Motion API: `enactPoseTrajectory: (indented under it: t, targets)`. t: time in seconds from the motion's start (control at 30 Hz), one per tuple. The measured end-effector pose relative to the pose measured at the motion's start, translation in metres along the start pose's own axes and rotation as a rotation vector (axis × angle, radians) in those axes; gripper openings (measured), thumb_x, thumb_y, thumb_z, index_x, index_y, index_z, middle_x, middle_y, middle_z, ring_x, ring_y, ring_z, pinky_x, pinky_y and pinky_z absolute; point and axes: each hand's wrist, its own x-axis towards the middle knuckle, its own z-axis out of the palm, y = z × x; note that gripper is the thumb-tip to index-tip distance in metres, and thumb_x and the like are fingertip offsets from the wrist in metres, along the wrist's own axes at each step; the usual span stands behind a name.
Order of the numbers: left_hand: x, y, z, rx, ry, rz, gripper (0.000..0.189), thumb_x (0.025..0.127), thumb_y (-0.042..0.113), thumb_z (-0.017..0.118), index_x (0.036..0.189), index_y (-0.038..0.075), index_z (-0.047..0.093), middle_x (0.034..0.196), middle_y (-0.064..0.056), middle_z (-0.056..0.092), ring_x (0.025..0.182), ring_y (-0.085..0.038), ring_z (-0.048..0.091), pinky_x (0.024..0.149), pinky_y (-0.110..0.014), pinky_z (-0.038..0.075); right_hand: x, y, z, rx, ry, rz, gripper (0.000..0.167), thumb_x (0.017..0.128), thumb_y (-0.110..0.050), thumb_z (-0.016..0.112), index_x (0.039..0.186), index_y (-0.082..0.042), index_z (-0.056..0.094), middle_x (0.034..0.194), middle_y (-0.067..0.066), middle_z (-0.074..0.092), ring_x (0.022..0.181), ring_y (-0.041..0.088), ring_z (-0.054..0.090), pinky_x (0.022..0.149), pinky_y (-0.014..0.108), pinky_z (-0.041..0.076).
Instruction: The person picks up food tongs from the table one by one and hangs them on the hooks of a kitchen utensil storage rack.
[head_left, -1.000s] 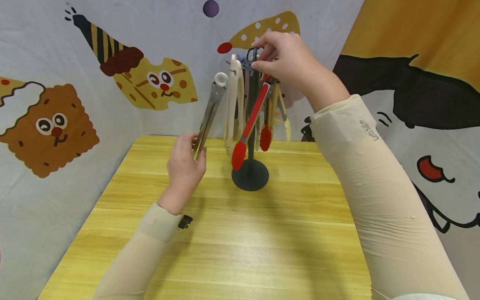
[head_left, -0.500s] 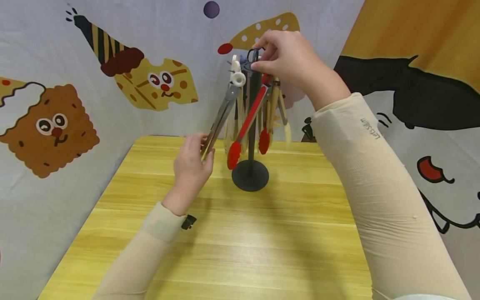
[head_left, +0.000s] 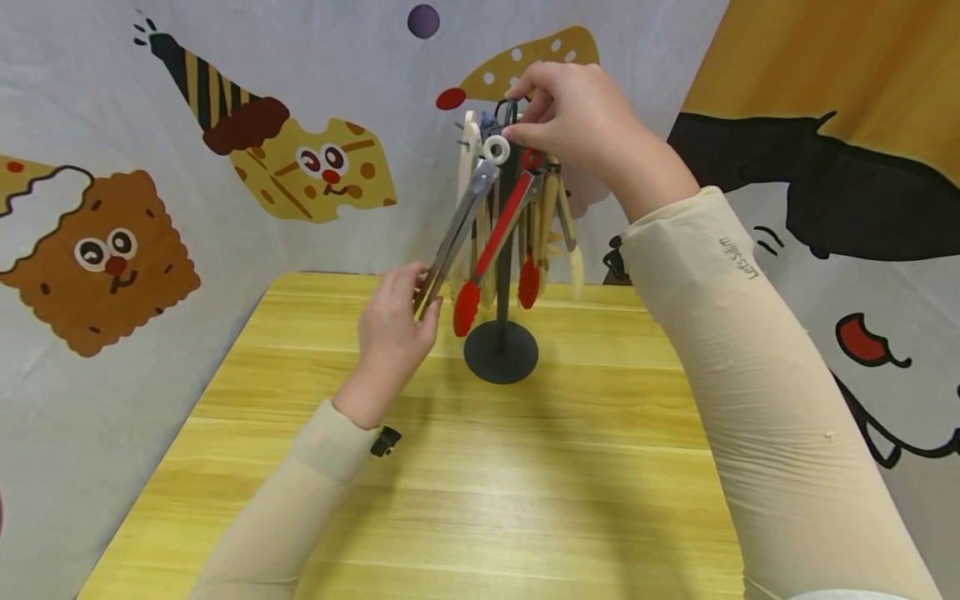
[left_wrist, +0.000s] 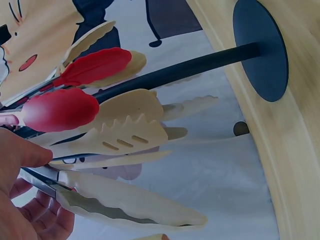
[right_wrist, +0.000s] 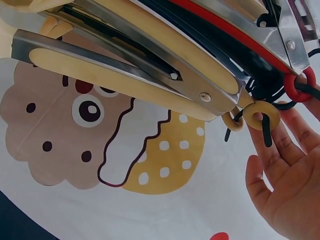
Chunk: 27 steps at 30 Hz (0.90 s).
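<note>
My left hand (head_left: 393,325) holds metal tongs (head_left: 456,229) by their lower arms, tilted, ring end up. Their white ring (head_left: 497,150) overlaps the hooks at the top of the black utensil stand (head_left: 501,353) in the head view. Pale, wavy-edged tong heads (left_wrist: 130,197) extend past my left fingers in the left wrist view. My right hand (head_left: 581,112) pinches the stand's top, thumb and fingers curled in at the hooks. Red-tipped tongs (head_left: 498,233) hang on the stand beside the held pair.
Cream-handled tongs (right_wrist: 125,82) hang by a ring from a hook (right_wrist: 267,131), close to my right fingers. A slotted cream utensil (left_wrist: 120,139) hangs with several others around the pole. The wooden table (head_left: 510,483) lies below, with a printed cloth (head_left: 360,50) behind.
My left hand has brought the metal tongs rightward to the stand, their ring now over its hooks. The hanging red tongs have shifted slightly left; my right hand stays at the stand's top.
</note>
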Motion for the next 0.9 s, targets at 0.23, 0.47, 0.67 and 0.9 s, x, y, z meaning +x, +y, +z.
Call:
enactPoseTrajectory:
  t: [0.23,0.47,0.67,0.9]
  targets:
    - [-0.001,0.002,0.004,-0.003,-0.025,-0.007,0.036,0.084,0.016,0.07,0.116,0.008,0.055,0.097,-0.01,0.062,0.077,-0.023,0.064,0.058,-0.037,0.052,0.0,0.001,0.0,0.009,0.003,0.002,0.046,0.092,-0.038,0.058,0.133,-0.018,0.051,0.116,0.003,0.064,0.102,0.017,0.057,0.095,0.035,0.045]
    - [-0.001,0.003,0.008,-0.018,-0.026,-0.015,0.037,0.083,0.016,0.071,0.116,0.007,0.055,0.097,-0.01,0.062,0.078,-0.023,0.064,0.059,-0.037,0.053,0.001,0.002,0.0,0.005,0.004,-0.007,0.047,0.091,-0.04,0.058,0.133,-0.019,0.051,0.115,0.003,0.064,0.102,0.016,0.057,0.096,0.035,0.045]
    - [0.0,0.002,0.013,0.008,-0.074,-0.06,0.049,0.08,0.024,0.075,0.12,0.008,0.052,0.102,-0.009,0.059,0.082,-0.023,0.06,0.058,-0.036,0.051,0.001,0.001,0.0,-0.003,0.003,-0.017,0.047,0.091,-0.04,0.057,0.133,-0.019,0.052,0.112,0.003,0.062,0.101,0.017,0.058,0.094,0.034,0.046]
    - [0.003,0.002,0.017,0.054,-0.125,-0.109,0.085,0.065,0.045,0.084,0.13,0.008,0.044,0.122,-0.01,0.052,0.102,-0.027,0.054,0.063,-0.04,0.052,0.0,0.001,0.001,-0.002,0.001,-0.017,0.047,0.092,-0.041,0.057,0.133,-0.02,0.052,0.111,0.002,0.062,0.101,0.017,0.058,0.095,0.034,0.046]
